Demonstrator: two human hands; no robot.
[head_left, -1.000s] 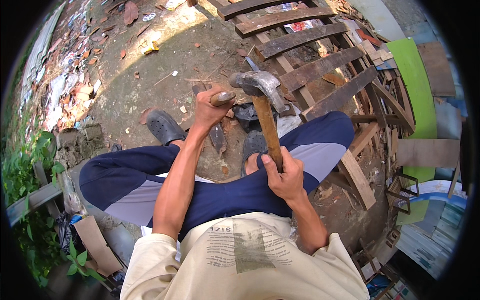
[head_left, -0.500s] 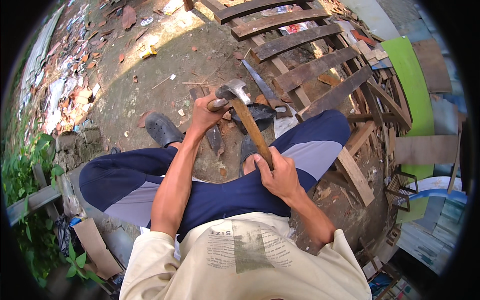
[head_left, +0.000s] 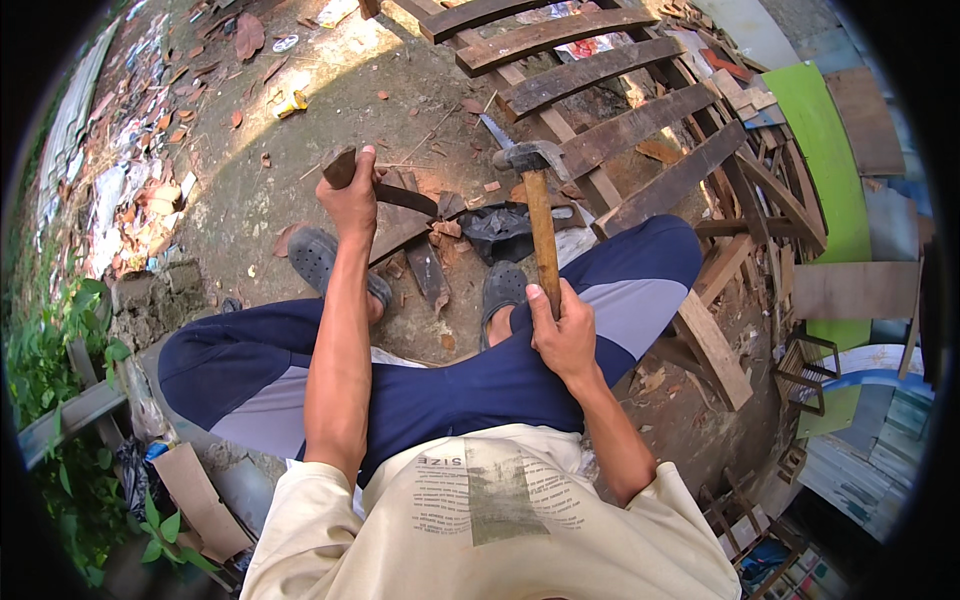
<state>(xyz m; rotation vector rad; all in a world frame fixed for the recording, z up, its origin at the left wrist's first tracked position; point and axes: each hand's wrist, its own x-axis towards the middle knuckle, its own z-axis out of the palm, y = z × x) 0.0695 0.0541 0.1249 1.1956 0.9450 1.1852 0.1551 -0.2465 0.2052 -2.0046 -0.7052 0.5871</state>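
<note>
My left hand [head_left: 350, 205] is closed around the brown wooden handle [head_left: 340, 168] of a short tool, held above the ground. Its dark flat blade [head_left: 408, 201] points to the right; the exact kind is hard to make out. In my right hand [head_left: 563, 335] is a claw hammer [head_left: 540, 215], gripped low on its wooden handle near my thigh. The hammer stands nearly upright with its metal head up, apart from the blade. Between my feet and the blade lie dark wood pieces [head_left: 428, 272]. A crumpled black plastic bag [head_left: 495, 237] lies behind the hammer.
Ahead on the right is a slatted wooden frame [head_left: 620, 133]. A handsaw [head_left: 494, 132] lies beside it, partly hidden by the hammer head. Grey clogs [head_left: 318, 258] are on my feet. Litter and leaves cover the left ground; a green board [head_left: 828, 170] leans at the right.
My left hand has moved left with the bladed tool, away from the hammer. The hammer has swung from leaning left to nearly upright, its head shifting right.
</note>
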